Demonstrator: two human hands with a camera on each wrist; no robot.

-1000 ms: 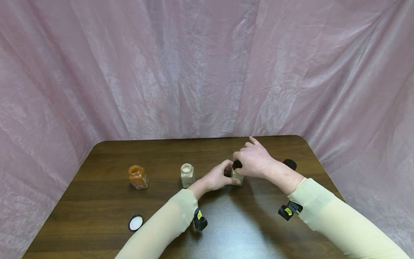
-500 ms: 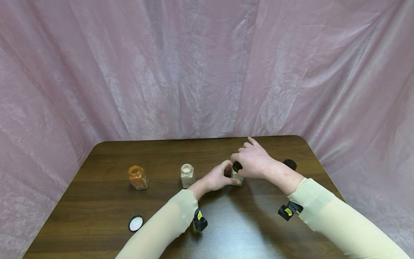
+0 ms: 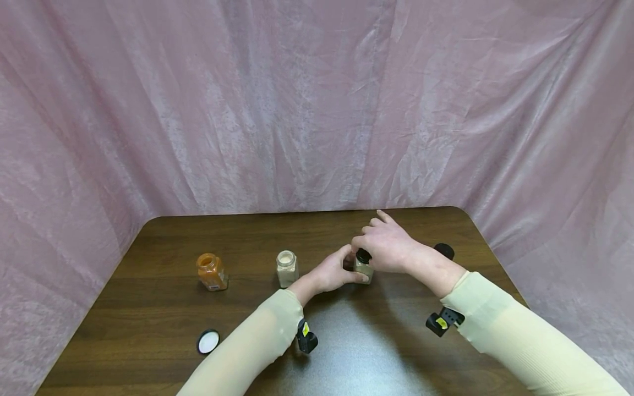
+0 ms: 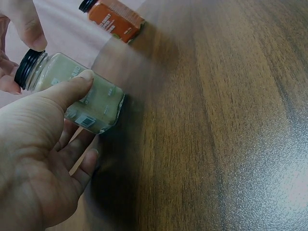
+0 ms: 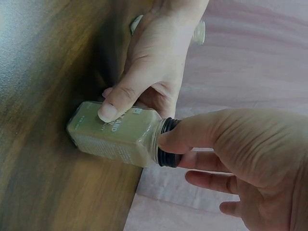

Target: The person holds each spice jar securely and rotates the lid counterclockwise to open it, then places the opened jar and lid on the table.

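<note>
A dark wood-grain surface (image 3: 148, 308) fills the lower half of the frame, with wrinkled pink cloth (image 3: 277, 104) hanging behind it and down both sides. Left of centre stands an open jar of orange powder (image 3: 212, 271), and nearer the middle an open jar of pale powder (image 3: 287, 268). A loose lid with a white inside (image 3: 208, 341) lies at lower left, and a black lid (image 3: 444, 251) rests toward the right edge.

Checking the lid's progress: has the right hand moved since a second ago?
Yes. The right hand has crept slightly left over the jar, away from the black cap lying behind it.
</note>
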